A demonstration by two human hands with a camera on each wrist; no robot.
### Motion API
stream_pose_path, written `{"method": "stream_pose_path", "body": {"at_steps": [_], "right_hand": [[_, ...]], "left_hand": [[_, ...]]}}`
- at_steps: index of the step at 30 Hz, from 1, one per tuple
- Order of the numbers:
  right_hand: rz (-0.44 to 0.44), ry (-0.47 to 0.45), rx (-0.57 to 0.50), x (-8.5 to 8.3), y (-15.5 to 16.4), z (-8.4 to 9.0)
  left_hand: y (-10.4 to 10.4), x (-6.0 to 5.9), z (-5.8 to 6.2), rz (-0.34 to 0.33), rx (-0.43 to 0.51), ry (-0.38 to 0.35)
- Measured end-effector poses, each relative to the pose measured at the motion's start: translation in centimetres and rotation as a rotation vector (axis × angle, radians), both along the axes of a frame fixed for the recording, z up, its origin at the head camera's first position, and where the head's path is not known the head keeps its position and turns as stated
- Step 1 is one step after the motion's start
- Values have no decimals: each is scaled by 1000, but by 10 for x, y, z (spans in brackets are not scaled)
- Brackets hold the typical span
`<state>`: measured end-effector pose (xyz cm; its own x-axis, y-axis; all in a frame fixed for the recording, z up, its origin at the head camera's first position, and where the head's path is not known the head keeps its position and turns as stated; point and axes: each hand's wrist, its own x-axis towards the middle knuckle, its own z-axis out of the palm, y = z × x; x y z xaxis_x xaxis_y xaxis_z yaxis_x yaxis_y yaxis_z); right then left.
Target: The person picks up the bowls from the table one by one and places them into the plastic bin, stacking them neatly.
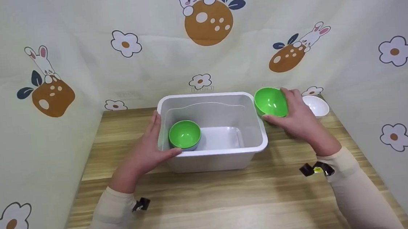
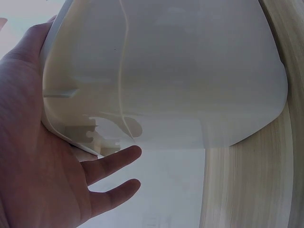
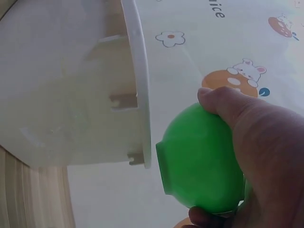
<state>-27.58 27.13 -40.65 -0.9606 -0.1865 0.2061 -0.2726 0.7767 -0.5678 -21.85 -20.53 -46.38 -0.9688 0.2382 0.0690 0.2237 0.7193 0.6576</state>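
My right hand (image 1: 298, 116) grips a green bowl (image 1: 270, 102) by its rim, just beyond the right side of a white plastic tub (image 1: 212, 152). In the right wrist view the green bowl (image 3: 202, 159) is tilted, its rounded underside and foot showing beside the tub wall (image 3: 71, 128). My left hand (image 1: 146, 150) rests against the tub's front left corner, thumb along the front rim. Two of its straight fingers (image 2: 114, 164) reach past the tub in the left wrist view. Inside the tub, at the left, another green bowl (image 1: 184, 134) sits on a pale blue one (image 1: 194, 148), mostly hidden.
A white bowl (image 1: 317, 106) stands at the table's back right, partly behind my right hand. The wood-grain table (image 1: 218, 204) extends in front of the tub. A patterned cloth (image 1: 156, 67) hangs behind and along both sides.
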Motion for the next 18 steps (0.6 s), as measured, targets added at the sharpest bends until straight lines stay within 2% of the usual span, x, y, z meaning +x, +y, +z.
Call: {"method": "stream_pose_path", "body": {"at_steps": [9,18], "right_hand": [[54,-6,24,-2,-14,7],[101,-55,41,-4,-27,16]], "left_hand": [[0,-1,-1,7,-2,-2],[0,-1,-1,15,-24,8]]}}
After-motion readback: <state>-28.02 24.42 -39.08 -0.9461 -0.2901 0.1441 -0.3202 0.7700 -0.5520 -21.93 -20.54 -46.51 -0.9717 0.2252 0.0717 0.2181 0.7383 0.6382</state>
